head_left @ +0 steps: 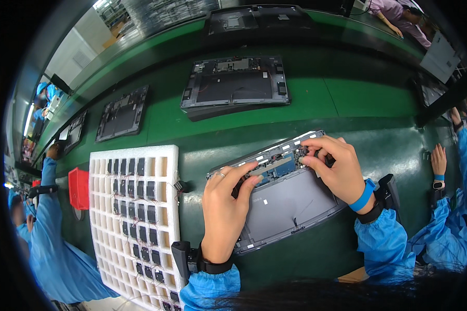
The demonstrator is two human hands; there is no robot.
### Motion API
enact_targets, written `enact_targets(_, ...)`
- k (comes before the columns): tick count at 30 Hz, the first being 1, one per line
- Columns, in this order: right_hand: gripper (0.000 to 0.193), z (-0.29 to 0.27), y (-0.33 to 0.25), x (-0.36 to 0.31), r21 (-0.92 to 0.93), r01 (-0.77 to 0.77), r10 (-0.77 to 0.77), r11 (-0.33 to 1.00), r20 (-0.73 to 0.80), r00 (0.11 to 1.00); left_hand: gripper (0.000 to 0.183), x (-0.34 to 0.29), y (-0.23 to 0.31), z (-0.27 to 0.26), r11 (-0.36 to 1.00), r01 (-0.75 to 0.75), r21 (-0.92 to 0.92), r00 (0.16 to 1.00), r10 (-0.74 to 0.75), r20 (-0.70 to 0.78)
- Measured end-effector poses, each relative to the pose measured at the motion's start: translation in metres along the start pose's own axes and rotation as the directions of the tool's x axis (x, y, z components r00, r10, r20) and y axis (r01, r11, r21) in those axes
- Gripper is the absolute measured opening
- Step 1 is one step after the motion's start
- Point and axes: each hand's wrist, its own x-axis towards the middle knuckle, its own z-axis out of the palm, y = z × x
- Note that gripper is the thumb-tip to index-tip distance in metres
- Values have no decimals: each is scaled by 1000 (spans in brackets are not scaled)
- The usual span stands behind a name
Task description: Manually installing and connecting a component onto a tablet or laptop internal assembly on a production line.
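In front of me a dark grey device casing [285, 212] lies at a tilt on the green bench, its inside showing. Along its far side runs a circuit board with a blue section [285, 167] and a grey metal strip [267, 169]. My left hand [225, 207], ringed on one finger, bends thumb and forefinger together at the board's left end. At the right end, my right hand [340, 168] pinches close to the board's edge. Whatever sits between either hand's fingertips is too small or covered to name. A blue band [364, 196] circles my right wrist.
Left of the casing stands a white foam tray [174, 160] with several small black wired parts in its slots. Beside it is a red bin [78, 189]. More open casings [236, 85] lie on a green belt beyond. Co-workers' arms [438, 160] reach in at both sides.
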Motion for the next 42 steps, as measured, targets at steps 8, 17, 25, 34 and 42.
enact_targets(8, 32, -3, 0, 0, -49, -6, 10, 999, 66, 998, 34, 2, -3, -3, 999, -43, 23, 999, 43, -19)
enact_targets(17, 21, -7, -4, 3, -46, -108, 114, 993, 143, 983, 38, -11, 22, 11, 867, -180, 465, 983, 146, 108)
enact_targets(25, 11, 5, 8, 32, -33, -61, 61, 998, 0, 998, 43, -22, 44, 46, 823, -250, 511, 965, 169, 200)
enact_targets(34, 76, -9, 12, 18, -162, -192, 216, 968, 142, 966, 58, -18, 53, 64, 821, -253, 512, 961, 151, 233)
enact_targets(42, 37, -26, 12, -20, -108, 1, 9, 994, 97, 995, 51, -22, 44, 70, 849, -236, 473, 956, 115, 270)
